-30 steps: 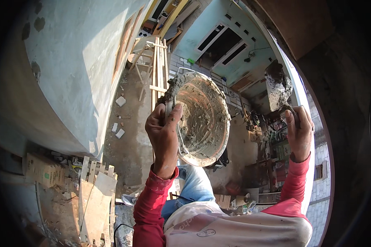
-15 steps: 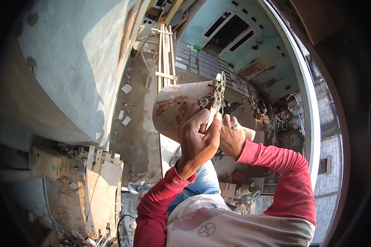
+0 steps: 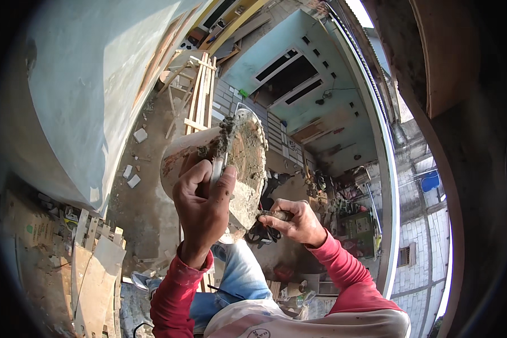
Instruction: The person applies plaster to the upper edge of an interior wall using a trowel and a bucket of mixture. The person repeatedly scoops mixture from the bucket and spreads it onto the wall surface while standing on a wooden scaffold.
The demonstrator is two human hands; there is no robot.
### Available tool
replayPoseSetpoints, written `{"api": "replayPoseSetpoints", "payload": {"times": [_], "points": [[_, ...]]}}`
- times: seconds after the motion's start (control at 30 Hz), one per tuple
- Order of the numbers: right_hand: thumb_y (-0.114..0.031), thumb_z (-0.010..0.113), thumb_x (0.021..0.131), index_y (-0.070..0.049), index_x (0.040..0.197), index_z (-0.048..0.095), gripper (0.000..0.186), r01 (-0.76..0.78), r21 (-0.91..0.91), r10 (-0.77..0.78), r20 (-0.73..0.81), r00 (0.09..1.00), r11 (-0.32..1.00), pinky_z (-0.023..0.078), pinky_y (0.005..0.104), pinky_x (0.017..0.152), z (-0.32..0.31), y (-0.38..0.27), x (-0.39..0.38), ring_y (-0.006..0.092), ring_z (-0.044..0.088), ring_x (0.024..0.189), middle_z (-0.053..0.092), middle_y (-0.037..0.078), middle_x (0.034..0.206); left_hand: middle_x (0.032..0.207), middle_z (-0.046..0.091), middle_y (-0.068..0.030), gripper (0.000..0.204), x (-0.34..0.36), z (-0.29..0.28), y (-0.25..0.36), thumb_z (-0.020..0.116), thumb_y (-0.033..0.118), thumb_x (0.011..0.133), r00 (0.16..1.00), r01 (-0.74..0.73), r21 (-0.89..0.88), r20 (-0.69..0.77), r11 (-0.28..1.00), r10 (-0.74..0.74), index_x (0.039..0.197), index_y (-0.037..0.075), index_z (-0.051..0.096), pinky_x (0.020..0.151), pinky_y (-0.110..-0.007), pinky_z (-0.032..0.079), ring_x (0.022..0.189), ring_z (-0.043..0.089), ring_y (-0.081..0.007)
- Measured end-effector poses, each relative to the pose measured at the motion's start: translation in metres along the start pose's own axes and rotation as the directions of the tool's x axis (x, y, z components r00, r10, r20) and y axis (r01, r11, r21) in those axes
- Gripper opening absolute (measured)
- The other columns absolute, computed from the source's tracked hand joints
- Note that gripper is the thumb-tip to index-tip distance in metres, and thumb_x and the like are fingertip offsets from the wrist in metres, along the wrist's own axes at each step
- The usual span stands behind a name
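Bucket (image 3: 188,145) is held up in the air before the person, tilted so that its mouth looks to the right side. Left hand (image 3: 203,205) is clamped on the near side of its rim, with the thumb lying across the edge. Right hand (image 3: 297,222), well apart from the left one, is closed around the handle of a trowel (image 3: 281,215), just beside the lower part of the mouth; where exactly the blade ends, I cannot tell. Wet grey mortar (image 3: 250,138) is stuck on the inner wall of the bucket and also in lumps upon its rim.

Below I see a leg in blue jeans (image 3: 245,270). Behind the bucket, long wooden strips (image 3: 200,93) stretch away, and a few white blocks (image 3: 140,135) lie on the floor (image 3: 149,197) to the left. A turquoise wall (image 3: 343,84) stands farther back, and flat boards (image 3: 98,276) are leaning together at lower left.
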State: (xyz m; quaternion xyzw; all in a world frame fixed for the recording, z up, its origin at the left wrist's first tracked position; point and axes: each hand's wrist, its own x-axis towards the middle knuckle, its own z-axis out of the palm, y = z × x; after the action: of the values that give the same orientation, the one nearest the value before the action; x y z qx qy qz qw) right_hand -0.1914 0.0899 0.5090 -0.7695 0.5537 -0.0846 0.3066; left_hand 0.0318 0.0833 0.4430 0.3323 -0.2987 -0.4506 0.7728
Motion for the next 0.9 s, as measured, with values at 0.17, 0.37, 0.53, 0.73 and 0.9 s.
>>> {"api": "replayPoseSetpoints", "payload": {"times": [0.17, 0.37, 0.53, 0.73, 0.9], "points": [[-0.021, 0.085, 0.080, -0.003, 0.081, 0.067, 0.025, 0.041, -0.039, -0.044, -0.101, 0.994, 0.998, 0.027, 0.0243, 0.047, -0.054, -0.016, 0.010, 0.0016, 0.035, 0.053, 0.045, -0.005, 0.057, 0.067, 0.034, 0.0086, 0.041, 0.015, -0.017, 0.018, 0.067, 0.004, 0.092, 0.969, 0.009, -0.155, -0.241, 0.988, -0.047, 0.065, 0.010, 0.037, 0.057, -0.021, 0.026, 0.063, 0.027, -0.0013], [-0.023, 0.085, 0.079, -0.002, 0.080, 0.066, 0.029, 0.245, -0.139, -0.239, 0.057, 0.969, 0.959, 0.027, 0.0240, 0.046, -0.122, -0.029, 0.046, 0.0018, 0.036, 0.050, 0.048, -0.005, 0.058, 0.068, 0.037, 0.0086, 0.040, 0.013, -0.012, 0.021, 0.066, 0.002, 0.092, 0.987, -0.017, -0.185, -0.158, 0.983, -0.013, 0.066, 0.011, 0.037, 0.057, -0.021, 0.028, 0.063, 0.030, -0.0009], [-0.022, 0.069, 0.095, -0.006, 0.077, 0.055, 0.029, 0.486, 0.462, -0.230, -0.506, 0.831, 0.742, 0.029, 0.0212, 0.045, -0.113, -0.005, 0.039, 0.0020, 0.036, 0.050, 0.047, -0.004, 0.059, 0.068, 0.032, 0.0085, 0.044, 0.007, 0.000, 0.012, 0.067, 0.002, 0.091, 0.988, 0.005, -0.187, -0.150, 0.982, -0.034, 0.064, 0.011, 0.033, 0.056, -0.020, 0.027, 0.063, 0.028, -0.0014], [-0.020, 0.072, 0.092, -0.001, 0.085, 0.063, 0.022, -0.145, -0.052, 0.139, -0.106, 0.985, 0.988, 0.038, 0.0271, 0.050, -0.041, 0.033, -0.029, 0.0081, 0.045, 0.053, 0.051, -0.001, 0.060, 0.068, 0.030, 0.0082, 0.045, 0.014, 0.009, -0.016, 0.067, 0.001, 0.091, 0.993, 0.018, -0.202, -0.110, 0.979, -0.041, 0.064, 0.010, 0.033, 0.054, -0.021, 0.023, 0.062, 0.024, -0.0015], [-0.021, 0.066, 0.090, -0.007, 0.103, 0.059, 0.020, 0.189, -0.721, -0.270, 0.002, 0.963, 0.667, 0.051, 0.0419, 0.063, -0.035, 0.016, 0.028, 0.0316, 0.063, 0.070, 0.058, 0.011, 0.082, 0.063, 0.032, 0.0021, 0.039, -0.009, 0.025, -0.021, 0.066, 0.004, 0.088, 0.996, 0.093, -0.038, -0.007, 0.995, -0.093, 0.064, 0.006, 0.037, 0.065, -0.027, 0.033, 0.062, 0.032, -0.0091]]}}
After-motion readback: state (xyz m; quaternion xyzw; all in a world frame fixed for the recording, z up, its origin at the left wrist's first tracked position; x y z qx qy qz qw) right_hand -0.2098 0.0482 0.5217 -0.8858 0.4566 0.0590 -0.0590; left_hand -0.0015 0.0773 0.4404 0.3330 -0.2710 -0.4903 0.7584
